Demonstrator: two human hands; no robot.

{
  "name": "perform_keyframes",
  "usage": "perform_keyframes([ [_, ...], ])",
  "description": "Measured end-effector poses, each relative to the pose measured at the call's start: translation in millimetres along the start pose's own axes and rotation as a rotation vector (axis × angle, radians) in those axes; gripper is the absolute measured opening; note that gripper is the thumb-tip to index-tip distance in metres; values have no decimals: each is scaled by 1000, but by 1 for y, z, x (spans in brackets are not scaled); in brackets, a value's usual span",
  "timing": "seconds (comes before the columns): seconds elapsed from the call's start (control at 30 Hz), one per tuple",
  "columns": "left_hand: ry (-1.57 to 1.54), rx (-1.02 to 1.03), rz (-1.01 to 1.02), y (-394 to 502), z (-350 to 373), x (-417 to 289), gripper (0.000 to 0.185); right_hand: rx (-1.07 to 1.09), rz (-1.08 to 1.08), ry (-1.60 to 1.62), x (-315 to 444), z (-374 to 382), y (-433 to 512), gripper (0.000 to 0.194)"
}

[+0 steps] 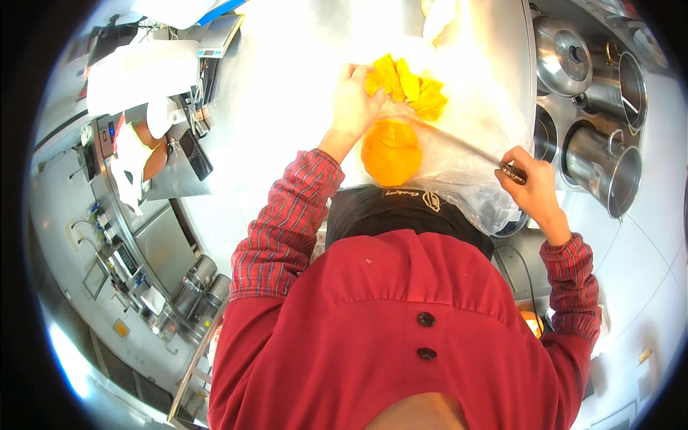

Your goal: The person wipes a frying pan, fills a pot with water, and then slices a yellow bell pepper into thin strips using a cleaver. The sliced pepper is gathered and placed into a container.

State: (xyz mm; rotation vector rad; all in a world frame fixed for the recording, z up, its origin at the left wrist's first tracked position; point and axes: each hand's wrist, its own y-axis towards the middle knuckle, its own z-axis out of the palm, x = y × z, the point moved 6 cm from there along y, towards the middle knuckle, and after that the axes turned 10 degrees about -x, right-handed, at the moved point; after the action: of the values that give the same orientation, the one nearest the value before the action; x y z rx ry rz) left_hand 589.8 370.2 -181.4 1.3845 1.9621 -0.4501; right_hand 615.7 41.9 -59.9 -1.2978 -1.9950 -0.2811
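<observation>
My right hand (529,180) is closed around the dark handle of a long knife (462,141), whose blade reaches left to the upper edge of a round, peeled orange piece of food (391,156). Beyond the blade lie several cut yellow-orange pieces (411,83), brightly lit. My left hand (359,97) is at the left end of these pieces, its fingertips against one of them; glare hides whether it grips it. Clear plastic film (467,183) spreads under the food and hangs over the table edge near my dark apron.
On the right, a lidded steel pot (564,56) and an uncovered steel pot (596,161) stand on a stove. A digital scale (220,37) is at the upper left of the table. A black tray-like item (195,155) lies at the left.
</observation>
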Motion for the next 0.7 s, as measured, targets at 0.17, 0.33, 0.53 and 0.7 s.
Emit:
perform_keyframes([
  [0.17,204,32,-23,-1,24,-16,71,-6,601,387,-52,28,-18,18],
  [0.33,-76,-11,138,-6,-10,-79,49,-118,605,534,-59,44,-4,18],
  [0.53,-534,-397,273,-28,-172,-193,41,-201,422,386,-48,44,34,17],
  [0.7,-485,-896,533,-76,-261,-275,67,-126,420,556,-41,59,50,16],
])
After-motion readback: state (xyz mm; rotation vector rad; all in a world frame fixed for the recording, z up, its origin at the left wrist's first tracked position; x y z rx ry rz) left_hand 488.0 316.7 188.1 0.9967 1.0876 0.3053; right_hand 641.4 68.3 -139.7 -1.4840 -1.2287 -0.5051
